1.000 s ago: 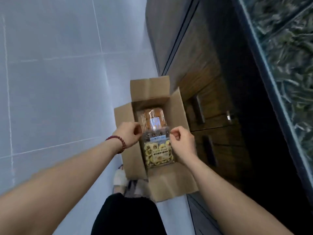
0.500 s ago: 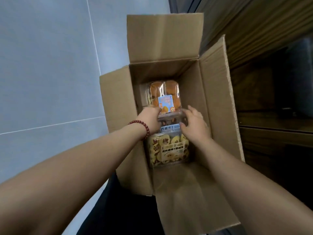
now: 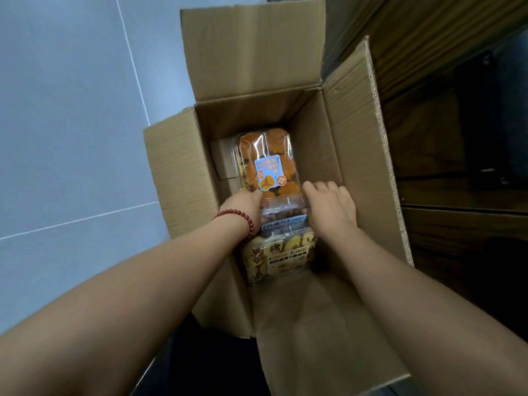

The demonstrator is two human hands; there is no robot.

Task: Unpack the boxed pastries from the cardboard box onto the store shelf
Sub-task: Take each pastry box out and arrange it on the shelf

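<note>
An open cardboard box (image 3: 337,155) stands on the floor with its flaps spread. Inside lie two clear plastic pastry boxes: a far one with orange cakes and a blue label (image 3: 268,161), and a near one with yellow and brown cookies (image 3: 281,257). My left hand (image 3: 245,205), with a red bead bracelet at the wrist, presses on the left side of the cookie box's far end. My right hand (image 3: 331,205) rests on its right side, fingers spread towards the cake box. Whether the fingers grip the box is hidden.
Grey floor tiles (image 3: 71,124) lie to the left. Dark wooden cabinet fronts (image 3: 457,138) rise close on the right of the box. A small cardboard insert (image 3: 224,161) sits inside the box's left wall. My dark trouser leg (image 3: 205,364) is below.
The view has dropped much closer to the box. Both hands have gone down from the box's rim to the two sides of the cookie box inside.
</note>
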